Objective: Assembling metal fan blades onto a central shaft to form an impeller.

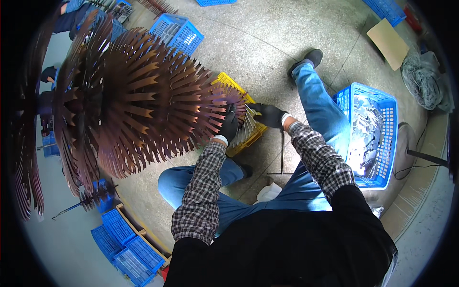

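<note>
A large rack of brown, fork-ended metal strips fans out in rings at the left. My left hand, in a black glove, is at the rack's near end, fingers bent in among the strips; what they grip is hidden. To its right, my right hand, also black-gloved, reaches toward the same end, fingers pressed together. Whatever is in them is too small to make out. Several pale silver strips spread out between the hands. Beneath the rack's end stands a yellow crate, partly covered.
A blue basket of shiny silver pieces stands beside my right leg. Another blue basket sits beyond the rack. Blue crates are grouped at lower left. Cardboard and bundled wire lie far right. Another person's arm shows far left.
</note>
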Motion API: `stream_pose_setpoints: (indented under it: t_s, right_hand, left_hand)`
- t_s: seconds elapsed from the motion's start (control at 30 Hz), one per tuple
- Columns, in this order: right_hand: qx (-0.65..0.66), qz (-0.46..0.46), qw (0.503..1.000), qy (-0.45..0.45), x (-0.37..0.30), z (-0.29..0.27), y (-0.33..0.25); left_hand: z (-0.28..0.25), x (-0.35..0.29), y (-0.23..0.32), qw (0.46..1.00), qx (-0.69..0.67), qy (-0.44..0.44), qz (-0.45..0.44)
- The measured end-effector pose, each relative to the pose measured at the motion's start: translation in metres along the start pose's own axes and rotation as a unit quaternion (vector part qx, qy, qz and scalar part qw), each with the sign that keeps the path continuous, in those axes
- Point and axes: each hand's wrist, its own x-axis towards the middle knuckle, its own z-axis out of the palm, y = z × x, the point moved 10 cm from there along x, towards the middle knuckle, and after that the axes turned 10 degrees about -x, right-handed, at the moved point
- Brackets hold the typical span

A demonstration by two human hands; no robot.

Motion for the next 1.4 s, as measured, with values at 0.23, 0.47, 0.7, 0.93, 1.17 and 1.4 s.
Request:
stream_pose_setpoints:
  t_s: [0.23,0.47,0.7,0.93,1.17,1.4]
  right_hand:
    - [-0.151,-0.276,0.938,0.145,0.015,-0.006,-0.001]
    - [-0.056,-0.088,0.988,0.114,0.034,0.0,-0.012]
    - [-0.073,-0.101,0.981,0.151,0.036,-0.006,-0.017]
    - [-0.15,-0.153,0.96,0.18,0.033,-0.014,-0.052]
    - [-0.128,-0.064,0.975,0.17,0.04,-0.012,-0.008]
    - [-0.041,-0.035,0.99,0.133,0.053,0.004,0.015]
  left_hand:
    - [0.009,0.01,0.029,1.0,-0.024,0.017,-0.003]
    - [0.011,-0.004,-0.002,0.995,-0.087,0.041,-0.035]
    - [0.011,0.003,-0.001,0.989,-0.109,-0.012,-0.098]
    - [0.007,-0.001,-0.001,0.996,-0.059,-0.008,-0.065]
    - [0.017,-0.002,-0.016,0.995,-0.092,-0.025,-0.022]
    - [0.025,0.014,-0.016,0.988,-0.112,-0.063,-0.09]
